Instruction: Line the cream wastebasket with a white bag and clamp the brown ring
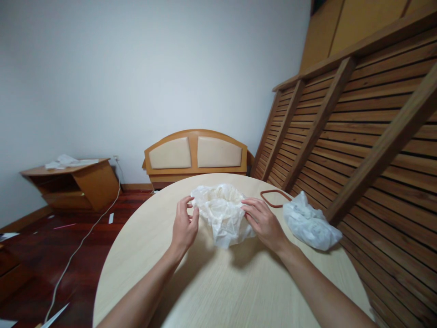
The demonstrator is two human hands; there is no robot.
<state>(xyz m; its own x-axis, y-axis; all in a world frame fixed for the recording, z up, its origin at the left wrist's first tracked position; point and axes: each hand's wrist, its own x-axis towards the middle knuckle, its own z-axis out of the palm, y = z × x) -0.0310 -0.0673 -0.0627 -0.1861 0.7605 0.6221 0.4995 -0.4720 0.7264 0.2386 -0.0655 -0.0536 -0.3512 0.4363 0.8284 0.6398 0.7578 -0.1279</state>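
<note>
A crumpled, thin white plastic bag (223,214) stands on the round pale wooden table (218,291), its top spread open. My left hand (186,223) is at the bag's left edge, thumb and fingers curled and apart, with a gap between them. On the other side, my right hand (262,221) has its fingers bent over the bag's right rim and pressed on the plastic. What lies inside the bag, if anything, cannot be made out.
On the table's right lie a filled white plastic bag (310,223) and a reddish-brown rounded frame (275,199). A slatted wooden panel (341,136) leans at the right. Behind stands a headboard (194,152); a low cabinet (75,182) and a cable (82,241) are at the left.
</note>
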